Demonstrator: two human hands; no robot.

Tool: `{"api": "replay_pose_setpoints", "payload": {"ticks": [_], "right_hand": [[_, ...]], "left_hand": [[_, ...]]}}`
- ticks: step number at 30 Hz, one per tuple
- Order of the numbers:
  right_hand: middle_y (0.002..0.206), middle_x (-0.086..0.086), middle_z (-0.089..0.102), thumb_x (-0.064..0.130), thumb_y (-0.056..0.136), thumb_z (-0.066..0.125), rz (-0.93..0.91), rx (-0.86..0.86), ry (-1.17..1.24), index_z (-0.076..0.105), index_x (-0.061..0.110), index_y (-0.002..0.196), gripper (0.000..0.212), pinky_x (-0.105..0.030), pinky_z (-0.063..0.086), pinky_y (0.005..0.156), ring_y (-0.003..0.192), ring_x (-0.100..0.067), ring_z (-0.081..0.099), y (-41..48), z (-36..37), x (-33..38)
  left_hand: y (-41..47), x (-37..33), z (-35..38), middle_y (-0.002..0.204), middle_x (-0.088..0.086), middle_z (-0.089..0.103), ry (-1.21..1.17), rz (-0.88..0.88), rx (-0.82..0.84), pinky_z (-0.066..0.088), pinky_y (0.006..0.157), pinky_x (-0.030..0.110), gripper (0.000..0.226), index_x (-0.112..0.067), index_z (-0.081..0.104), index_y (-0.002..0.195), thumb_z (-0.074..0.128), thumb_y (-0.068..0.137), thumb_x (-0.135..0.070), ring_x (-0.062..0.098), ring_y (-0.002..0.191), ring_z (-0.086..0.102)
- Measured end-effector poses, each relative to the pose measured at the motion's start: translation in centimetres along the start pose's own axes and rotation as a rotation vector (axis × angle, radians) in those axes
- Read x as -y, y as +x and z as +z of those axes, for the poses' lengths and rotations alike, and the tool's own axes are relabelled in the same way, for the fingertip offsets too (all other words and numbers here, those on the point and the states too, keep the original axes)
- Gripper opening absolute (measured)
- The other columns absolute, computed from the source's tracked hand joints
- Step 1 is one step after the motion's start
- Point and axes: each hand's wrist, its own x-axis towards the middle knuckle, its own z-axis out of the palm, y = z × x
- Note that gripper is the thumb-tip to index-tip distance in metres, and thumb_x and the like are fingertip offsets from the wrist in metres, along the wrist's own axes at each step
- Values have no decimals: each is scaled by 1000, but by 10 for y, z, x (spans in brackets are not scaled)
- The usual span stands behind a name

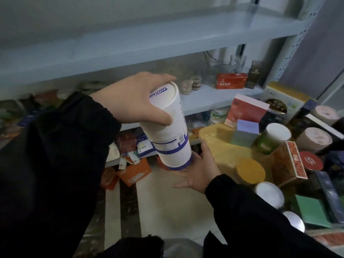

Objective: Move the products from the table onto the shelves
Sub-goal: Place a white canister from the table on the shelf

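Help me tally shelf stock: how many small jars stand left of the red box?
2 small jars: one near the shelf front, one just behind to its right. Blurred glassware beyond may hide more.

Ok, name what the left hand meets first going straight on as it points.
Likely the small clear jars on the pale blue metal shelf, just past the left hand gripping the tall white cardboard canister; depth is unclear.
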Motion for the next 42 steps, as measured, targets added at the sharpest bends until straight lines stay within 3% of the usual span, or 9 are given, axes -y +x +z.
{"api": "replay_pose_setpoints", "payload": {"ticks": [2, 7, 17, 20, 24, 29, 31, 36, 42], "right_hand": [[141, -18, 61, 94, 78, 34, 74, 20, 107, 49, 33, 147, 93, -84, 23, 105, 125, -47, 59, 25, 40, -18], [127, -29, 66, 88, 83, 36, 99, 85, 202, 59, 20, 139, 91, -74, 39, 103, 117, -54, 62, 77, 151, -60], [98, -32, 73, 62, 95, 50, 130, 175, 207, 64, 10, 112, 56, -67, 45, 98, 91, -54, 71, 114, 330, -134], [112, -29, 72, 62, 95, 49, 56, 220, 95, 63, 15, 124, 57, -65, 53, 94, 106, -53, 67, 128, 355, -113], [132, -20, 67, 60, 95, 47, 33, 468, -130, 55, 20, 144, 63, -60, 59, 86, 121, -47, 63, 141, 388, -101], [148, -17, 56, 51, 100, 46, -62, 701, -158, 56, 20, 146, 56, -59, 45, 108, 135, -39, 54, 152, 430, -103], [148, -11, 57, 52, 93, 65, -119, 788, -333, 52, 22, 148, 64, -56, 43, 111, 137, -35, 52, 161, 443, -92], [130, 5, 69, -1, 66, 92, -552, 829, -974, 52, 28, 136, 86, -32, 56, 95, 120, -15, 66, 202, 489, -49], [120, 17, 69, 41, 43, 95, -644, 706, -1219, 49, 38, 131, 100, -30, 59, 89, 106, -1, 68, 253, 551, 15]], "left_hand": [[-21, 32, -14, 143, -15, 44, -10, -26, -3, 36, 99, 31, 104, -50, 29, 149, 62, 53, -73, 11, 127, 42], [-79, 120, -52, 144, -15, 42, 26, -119, -38, 35, 106, 31, 105, -50, 25, 151, 61, 55, -74, 11, 131, 40], [-174, 230, -65, 156, -4, 22, 238, -293, -54, 37, 109, 44, 99, -48, 8, 154, 60, 73, -70, 30, 139, 30], [-199, 253, -71, 156, -10, 20, 122, -281, -217, 30, 113, 39, 99, -49, 7, 155, 63, 74, -65, 23, 143, 23], [-212, 284, -62, 154, -3, 34, -374, -80, -657, 29, 118, 37, 78, -33, 45, 144, 74, 75, -54, 12, 146, 30], [-213, 326, -35, 151, 13, 41, -892, -129, -878, 42, 110, 56, 120, -19, 20, 154, 88, 62, -58, 28, 138, 46], [-213, 342, -34, 146, 14, 50, -1023, -171, -892, 45, 105, 59, 118, -13, 25, 153, 89, 63, -54, 33, 135, 50], [-190, 381, -46, 136, 10, 62, -1018, -286, -1068, 51, 100, 55, 99, -19, 39, 146, 89, 63, -41, 33, 126, 59], [-139, 417, -102, 133, -4, 64, -966, -266, -1156, 55, 90, 29, 97, -29, 42, 142, 86, 62, -61, 20, 123, 62]]}}
